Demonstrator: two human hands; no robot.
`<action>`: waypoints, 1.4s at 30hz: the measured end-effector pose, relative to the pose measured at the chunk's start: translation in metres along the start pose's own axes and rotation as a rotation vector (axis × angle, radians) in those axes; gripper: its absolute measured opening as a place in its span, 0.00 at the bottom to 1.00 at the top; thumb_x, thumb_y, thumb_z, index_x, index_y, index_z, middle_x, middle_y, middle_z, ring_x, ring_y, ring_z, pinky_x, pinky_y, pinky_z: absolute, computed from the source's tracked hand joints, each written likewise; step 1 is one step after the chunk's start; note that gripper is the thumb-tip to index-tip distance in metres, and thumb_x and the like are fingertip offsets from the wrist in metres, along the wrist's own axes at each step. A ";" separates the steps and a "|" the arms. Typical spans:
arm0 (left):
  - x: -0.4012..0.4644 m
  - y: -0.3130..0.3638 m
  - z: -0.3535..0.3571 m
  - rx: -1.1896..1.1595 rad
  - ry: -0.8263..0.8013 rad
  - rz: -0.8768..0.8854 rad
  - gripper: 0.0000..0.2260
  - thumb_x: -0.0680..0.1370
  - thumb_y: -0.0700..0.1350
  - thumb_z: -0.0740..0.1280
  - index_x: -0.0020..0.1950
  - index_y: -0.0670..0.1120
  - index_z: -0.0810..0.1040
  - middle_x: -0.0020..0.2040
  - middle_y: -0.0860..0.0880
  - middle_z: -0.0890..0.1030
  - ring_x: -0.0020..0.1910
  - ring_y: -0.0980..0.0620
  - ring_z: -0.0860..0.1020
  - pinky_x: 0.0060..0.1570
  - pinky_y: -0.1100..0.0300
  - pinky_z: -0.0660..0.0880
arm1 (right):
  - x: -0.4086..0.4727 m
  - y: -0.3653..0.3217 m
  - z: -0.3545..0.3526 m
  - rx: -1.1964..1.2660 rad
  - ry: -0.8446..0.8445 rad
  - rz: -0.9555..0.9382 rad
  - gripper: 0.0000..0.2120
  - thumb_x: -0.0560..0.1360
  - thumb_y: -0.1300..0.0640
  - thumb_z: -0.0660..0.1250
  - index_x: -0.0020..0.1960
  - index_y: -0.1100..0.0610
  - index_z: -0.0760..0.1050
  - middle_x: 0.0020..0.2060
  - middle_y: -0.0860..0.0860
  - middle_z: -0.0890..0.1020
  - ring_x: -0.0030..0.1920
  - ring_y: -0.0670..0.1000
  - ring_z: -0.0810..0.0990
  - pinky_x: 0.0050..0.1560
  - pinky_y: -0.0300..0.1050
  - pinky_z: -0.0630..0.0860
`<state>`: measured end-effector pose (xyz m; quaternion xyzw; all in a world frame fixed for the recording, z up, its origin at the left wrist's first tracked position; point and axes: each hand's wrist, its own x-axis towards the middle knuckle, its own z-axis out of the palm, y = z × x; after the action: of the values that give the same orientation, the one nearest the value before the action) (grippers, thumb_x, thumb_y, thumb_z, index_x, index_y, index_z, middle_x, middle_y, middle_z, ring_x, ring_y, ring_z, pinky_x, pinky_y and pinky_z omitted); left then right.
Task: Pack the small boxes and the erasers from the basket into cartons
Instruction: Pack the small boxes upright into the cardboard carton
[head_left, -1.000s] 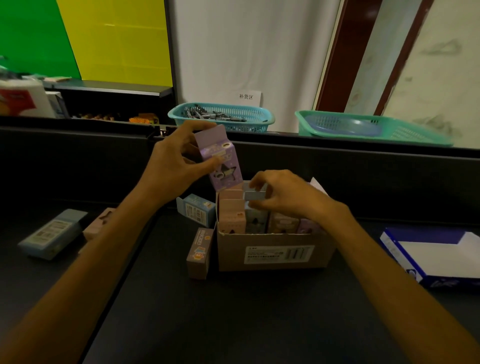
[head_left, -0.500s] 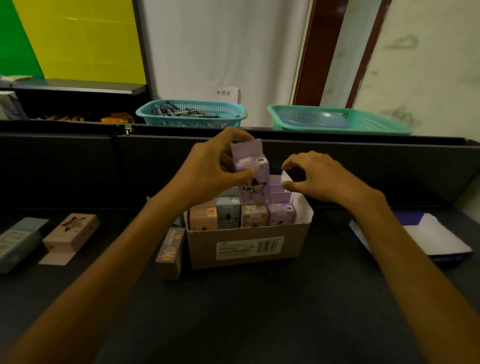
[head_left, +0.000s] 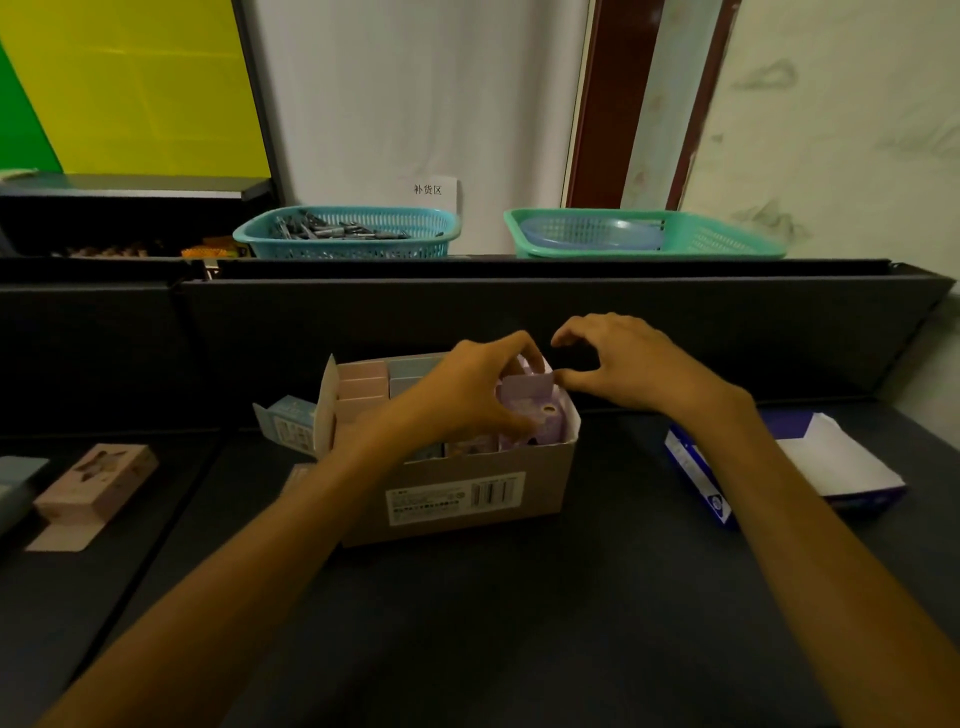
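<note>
A brown carton (head_left: 467, 499) with a white label stands on the dark counter, filled with several small pastel boxes standing upright. My left hand (head_left: 467, 395) grips a purple box (head_left: 535, 410) and holds it down inside the carton's right end. My right hand (head_left: 628, 364) hovers at the carton's far right corner, thumb and forefinger pinching the purple box's raised top flap. A light blue small box (head_left: 288, 423) stands just left of the carton. A pink box (head_left: 96, 483) lies further left.
A teal basket (head_left: 348, 234) with dark items and a green basket (head_left: 644, 234) sit on the ledge behind the black partition. A blue and white flat carton (head_left: 779, 467) lies at the right. A grey-blue box (head_left: 15, 483) lies at the left edge.
My left hand has lowered the purple box from above the carton down into its right end. My right hand came in closer to the box's top flap.
</note>
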<state>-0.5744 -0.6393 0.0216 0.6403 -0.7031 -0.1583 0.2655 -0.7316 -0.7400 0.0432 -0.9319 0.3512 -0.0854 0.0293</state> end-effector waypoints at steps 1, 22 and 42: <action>0.002 0.000 0.003 0.046 -0.007 0.008 0.24 0.68 0.48 0.75 0.59 0.54 0.68 0.52 0.56 0.74 0.48 0.59 0.74 0.40 0.67 0.73 | 0.000 0.001 0.001 0.004 0.004 0.003 0.22 0.74 0.45 0.67 0.66 0.48 0.69 0.63 0.48 0.74 0.63 0.49 0.72 0.64 0.50 0.70; -0.030 -0.015 -0.038 0.542 0.079 -0.185 0.26 0.73 0.58 0.68 0.68 0.56 0.65 0.62 0.53 0.72 0.62 0.52 0.69 0.56 0.55 0.68 | 0.003 -0.025 -0.001 -0.009 0.032 -0.070 0.22 0.75 0.44 0.66 0.67 0.47 0.68 0.64 0.49 0.73 0.64 0.50 0.71 0.63 0.49 0.67; -0.233 -0.151 -0.164 0.672 0.205 -0.573 0.27 0.74 0.56 0.67 0.71 0.55 0.62 0.66 0.50 0.70 0.64 0.49 0.69 0.59 0.50 0.72 | 0.044 -0.240 0.022 0.018 0.135 -0.381 0.23 0.76 0.44 0.64 0.69 0.48 0.67 0.66 0.49 0.72 0.66 0.49 0.68 0.65 0.49 0.65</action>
<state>-0.3481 -0.4101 0.0297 0.8722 -0.4800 0.0758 0.0565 -0.5393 -0.5886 0.0556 -0.9734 0.1688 -0.1551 -0.0026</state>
